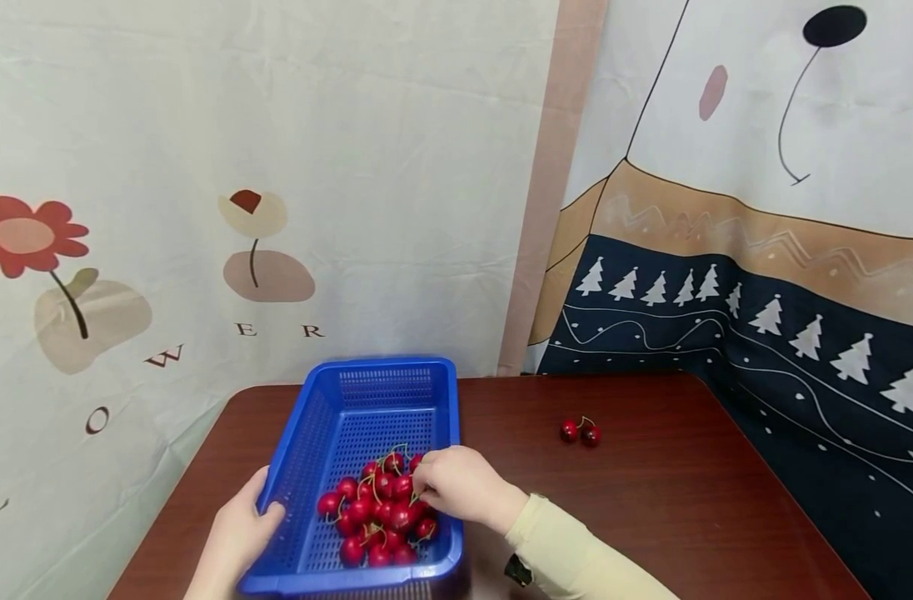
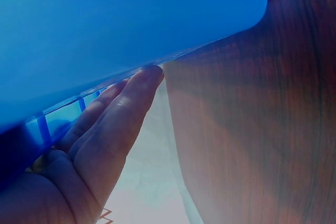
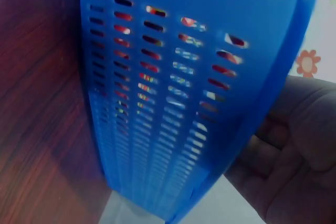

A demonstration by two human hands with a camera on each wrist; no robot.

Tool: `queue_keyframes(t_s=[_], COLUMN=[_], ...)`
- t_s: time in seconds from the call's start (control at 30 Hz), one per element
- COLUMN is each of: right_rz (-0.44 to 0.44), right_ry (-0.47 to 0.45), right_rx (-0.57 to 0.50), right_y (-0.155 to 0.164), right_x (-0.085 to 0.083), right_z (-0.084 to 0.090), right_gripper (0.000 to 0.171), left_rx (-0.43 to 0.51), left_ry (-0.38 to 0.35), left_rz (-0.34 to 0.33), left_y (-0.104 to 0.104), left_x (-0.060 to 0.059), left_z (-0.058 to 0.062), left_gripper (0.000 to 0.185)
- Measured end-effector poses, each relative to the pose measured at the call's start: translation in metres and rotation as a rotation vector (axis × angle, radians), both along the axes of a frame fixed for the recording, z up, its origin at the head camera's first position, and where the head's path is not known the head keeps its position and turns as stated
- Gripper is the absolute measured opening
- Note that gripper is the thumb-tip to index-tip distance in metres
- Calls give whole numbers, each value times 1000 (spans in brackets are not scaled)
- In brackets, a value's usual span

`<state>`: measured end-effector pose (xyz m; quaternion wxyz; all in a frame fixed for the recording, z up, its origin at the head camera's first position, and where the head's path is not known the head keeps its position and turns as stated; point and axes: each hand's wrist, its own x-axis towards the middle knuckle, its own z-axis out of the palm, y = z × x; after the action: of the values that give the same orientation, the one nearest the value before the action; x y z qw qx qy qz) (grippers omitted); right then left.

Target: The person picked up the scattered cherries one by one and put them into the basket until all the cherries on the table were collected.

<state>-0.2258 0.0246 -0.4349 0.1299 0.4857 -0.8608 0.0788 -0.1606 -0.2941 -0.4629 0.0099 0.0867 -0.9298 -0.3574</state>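
Note:
A blue plastic basket [image 1: 287, 483] with slotted walls stands on the table, a heap of red cherries [image 1: 361, 510] with green stems at its near end. My left hand [image 1: 239, 525] grips the basket's left rim, thumb over the top; in the left wrist view its fingers [image 2: 123, 114] lie against the outer side. Over the right rim reaches my right hand [image 1: 456, 483], its fingers curled down at the heap and pinching a cherry by its stem. In the right wrist view the basket wall hides the fingertips, and red fruit shows through the slots.
Two cherries [image 1: 580, 432] joined at their stems lie on the brown wooden table [image 1: 651, 492], right of the basket. Behind the table hangs a pale printed cloth [image 1: 411, 192], with a dark tree-patterned part [image 1: 651, 325] at the right. A dark object [image 1: 518, 571] sits under the right sleeve.

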Motion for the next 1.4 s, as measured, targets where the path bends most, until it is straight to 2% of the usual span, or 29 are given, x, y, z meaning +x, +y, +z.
queue_keyframes(t_s=[0.23, 0.43, 0.6, 0.8, 0.97, 1.2, 1.4], right_rz=[13, -17, -3, 35, 23, -95, -194], right_ry=[94, 101, 78, -48, -152, -267, -231], right_rx=[123, 176, 181, 84, -58, -236, -327], right_y=[-11, -17, -15, -1, 20, 59, 98], right_x=[7, 10, 10, 6, 2, -9, -23], right_z=[-5, -8, -7, 1, 13, 24, 23], right_gripper=[13, 24, 20, 5, 7, 19, 28], left_rx=[31, 36, 30, 18, 11, 4, 11], left_ry=[-32, -37, -31, -21, -15, -15, -19], left_rz=[3, 2, 2, -1, -2, -2, -5], left_y=[0, 0, 0, 0, -1, -1, -1], left_x=[-1, -2, -1, 0, 0, 0, -2], left_z=[1, 1, 1, 1, 2, 1, -1], left_gripper=[60, 59, 60, 60, 60, 60, 60])
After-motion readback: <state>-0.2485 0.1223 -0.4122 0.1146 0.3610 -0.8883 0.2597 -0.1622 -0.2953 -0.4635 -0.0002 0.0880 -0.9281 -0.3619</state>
